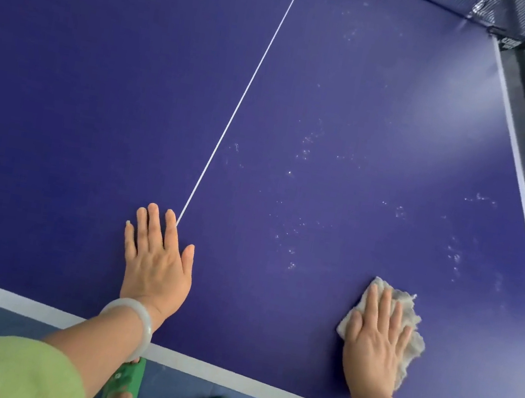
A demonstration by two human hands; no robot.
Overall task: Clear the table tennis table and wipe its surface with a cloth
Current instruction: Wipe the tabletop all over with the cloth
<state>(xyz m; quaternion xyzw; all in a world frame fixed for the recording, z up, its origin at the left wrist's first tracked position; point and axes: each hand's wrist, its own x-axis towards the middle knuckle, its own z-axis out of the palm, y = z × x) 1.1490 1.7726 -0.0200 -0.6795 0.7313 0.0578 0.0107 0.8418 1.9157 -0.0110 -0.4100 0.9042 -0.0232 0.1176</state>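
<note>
Blue table tennis table (102, 70); left hand (154, 264) flat, fingers straight, holding nothing; right hand (376, 340) flat, pressing pale cloth (408, 311) near the right edge; water droplets (307, 147) scattered.

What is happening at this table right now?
A person is wiping the blue table tennis table with a frayed whitish cloth, pressed flat under the right hand near the table's right edge. The left hand rests flat on the surface beside the thin white centre line. Pale specks are scattered over the right half.
</note>
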